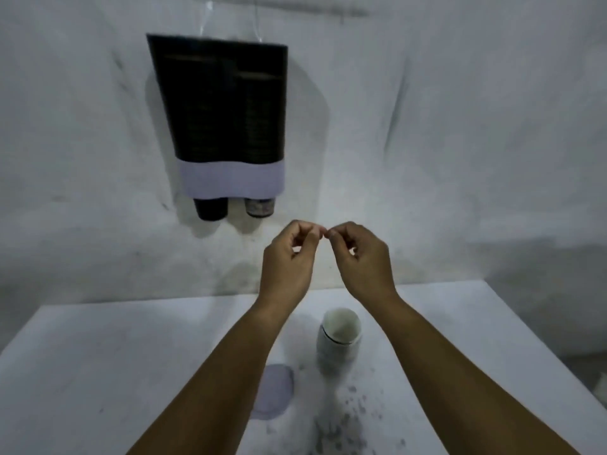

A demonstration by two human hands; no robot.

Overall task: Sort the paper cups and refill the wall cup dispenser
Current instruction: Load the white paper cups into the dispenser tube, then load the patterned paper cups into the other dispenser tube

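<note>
A dark wall cup dispenser (223,106) with a pale band at its base hangs on the wall at upper left. A black cup (210,208) and a patterned cup (259,206) poke out of its two bottom openings. On the table stands a short stack of white paper cups (338,339), upright, below and between my forearms. My left hand (289,261) and my right hand (361,257) are raised in front of the wall, fingers curled, fingertips meeting in a pinch. Whether something tiny is pinched between them is not visible.
The white table (98,372) has dark specks at its front right. A pale round lid or disc (274,392) lies flat left of the cup stack, partly under my left forearm. A clear plastic strip (230,18) hangs above the dispenser. The wall is bare and scuffed.
</note>
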